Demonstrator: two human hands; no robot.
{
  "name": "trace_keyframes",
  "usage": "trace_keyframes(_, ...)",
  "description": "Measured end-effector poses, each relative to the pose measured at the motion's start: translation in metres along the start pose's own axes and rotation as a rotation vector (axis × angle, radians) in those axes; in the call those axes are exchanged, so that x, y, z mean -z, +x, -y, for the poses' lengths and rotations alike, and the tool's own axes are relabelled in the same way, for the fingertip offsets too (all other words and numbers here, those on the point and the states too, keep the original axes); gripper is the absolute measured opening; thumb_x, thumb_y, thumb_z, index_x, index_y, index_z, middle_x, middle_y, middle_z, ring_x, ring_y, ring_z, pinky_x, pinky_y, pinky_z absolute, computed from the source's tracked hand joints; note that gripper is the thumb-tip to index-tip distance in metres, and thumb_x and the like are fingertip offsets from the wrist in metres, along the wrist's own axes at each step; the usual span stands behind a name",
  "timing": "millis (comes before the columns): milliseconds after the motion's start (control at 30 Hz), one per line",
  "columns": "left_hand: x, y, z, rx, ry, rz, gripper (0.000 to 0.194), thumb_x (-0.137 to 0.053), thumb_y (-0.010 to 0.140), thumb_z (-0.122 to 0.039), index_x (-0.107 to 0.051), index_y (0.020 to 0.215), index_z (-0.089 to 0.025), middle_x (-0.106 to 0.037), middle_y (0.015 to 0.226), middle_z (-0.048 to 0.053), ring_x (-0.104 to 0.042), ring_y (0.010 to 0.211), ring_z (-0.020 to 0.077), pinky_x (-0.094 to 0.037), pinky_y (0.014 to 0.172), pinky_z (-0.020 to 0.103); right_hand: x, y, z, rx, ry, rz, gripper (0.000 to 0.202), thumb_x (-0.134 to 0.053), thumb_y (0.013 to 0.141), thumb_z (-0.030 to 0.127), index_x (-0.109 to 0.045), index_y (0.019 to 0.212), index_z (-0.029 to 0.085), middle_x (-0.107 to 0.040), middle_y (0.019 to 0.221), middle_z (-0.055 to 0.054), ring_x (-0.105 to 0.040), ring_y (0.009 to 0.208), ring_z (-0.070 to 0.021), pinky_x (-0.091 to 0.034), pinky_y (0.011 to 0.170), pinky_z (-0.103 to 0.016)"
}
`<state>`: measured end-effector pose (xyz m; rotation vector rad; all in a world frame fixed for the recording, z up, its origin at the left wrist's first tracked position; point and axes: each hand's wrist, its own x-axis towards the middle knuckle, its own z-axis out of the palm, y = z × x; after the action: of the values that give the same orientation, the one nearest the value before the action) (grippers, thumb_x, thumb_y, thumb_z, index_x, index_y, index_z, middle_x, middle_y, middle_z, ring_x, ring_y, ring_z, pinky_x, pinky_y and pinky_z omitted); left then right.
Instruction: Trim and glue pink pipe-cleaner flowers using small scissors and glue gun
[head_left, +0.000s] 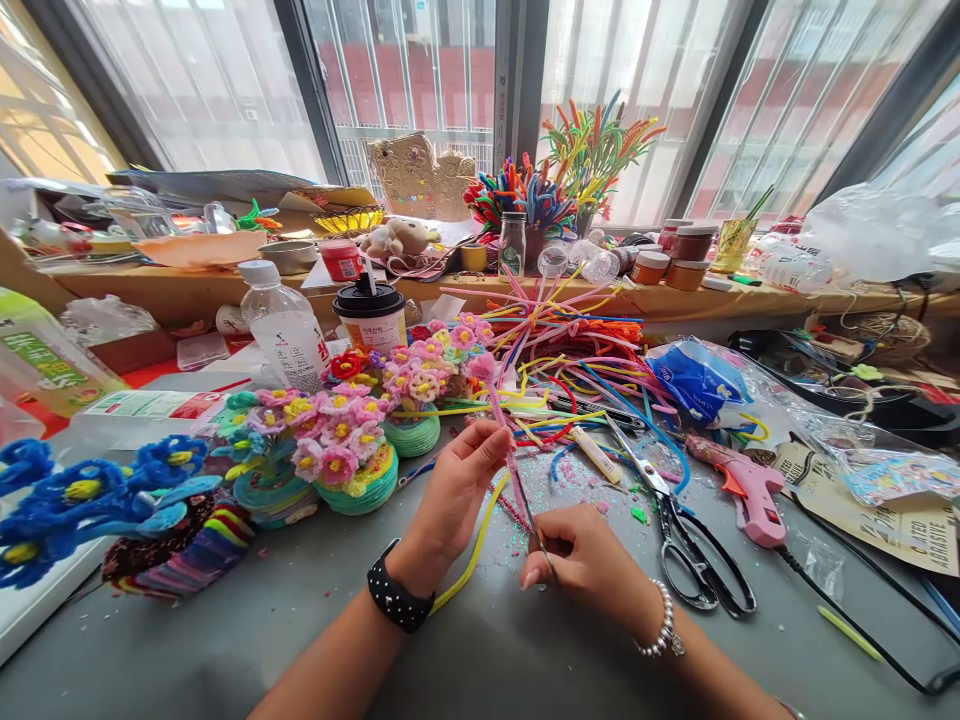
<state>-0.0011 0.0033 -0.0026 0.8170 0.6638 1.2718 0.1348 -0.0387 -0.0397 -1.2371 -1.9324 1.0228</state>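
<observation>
My left hand (463, 488) is closed in a pinch around a pink pipe cleaner (496, 408). The stem stands nearly upright, with a fluffy pink tuft at its top, and its lower end runs down toward my right hand (589, 562). That hand is closed on a slim dark metal tool (531, 520) with a narrow tip touching or very near the stem; I cannot tell whether it is tweezers or small scissors. Beside my left wrist a yellow pipe cleaner (478, 548) curves over the grey table. Glitter and pink scraps lie just beyond my hands.
Large scissors (671, 520) and a pink glue gun (746, 490) lie to the right. Pots of pipe-cleaner flowers (352, 490) stand left, near a bottle (281, 330) and lidded cup (370, 320). Loose pipe cleaners (585, 350) pile up behind, below a cluttered shelf (450, 290).
</observation>
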Motion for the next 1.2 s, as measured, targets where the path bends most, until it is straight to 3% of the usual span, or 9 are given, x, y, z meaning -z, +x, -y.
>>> trace_keyframes(333,-0.0016,-0.0021,0.0018,0.018,0.023,0.046,0.011,-0.065,0.065,-0.021,-0.057,0.062,-0.015,-0.050,0.060,-0.004,-0.040,0.057,0.0060,-0.034,0.057,0.018,0.0040,-0.0014,0.0072,-0.005,0.073,0.043,0.057,-0.050,0.059,0.070,-0.041,0.045,0.015,-0.029,0.043,0.006,-0.024,0.044,-0.0064,-0.017,0.041,-0.020)
trace_keyframes(900,-0.0040,-0.0021,0.0019,-0.012,-0.031,-0.028,0.015,-0.072,0.056,-0.023,-0.060,0.057,-0.013,-0.054,0.057,-0.003,-0.045,0.056,0.0066,-0.035,0.057,0.018,0.0013,0.0025,-0.0003,0.108,-0.035,-0.133,0.059,-0.056,0.061,0.061,-0.023,0.038,0.017,-0.023,0.038,0.007,-0.020,0.040,-0.0057,-0.015,0.038,-0.021)
trace_keyframes(1200,-0.0018,-0.0004,0.0019,-0.027,-0.047,-0.044,0.015,-0.072,0.057,-0.023,-0.061,0.060,-0.014,-0.054,0.058,-0.004,-0.045,0.056,0.0058,-0.037,0.058,0.017,0.0085,0.0034,0.0031,0.053,-0.029,-0.121,0.058,-0.060,0.060,0.056,-0.023,0.038,0.018,-0.023,0.038,0.007,-0.020,0.040,-0.0058,-0.018,0.039,-0.021)
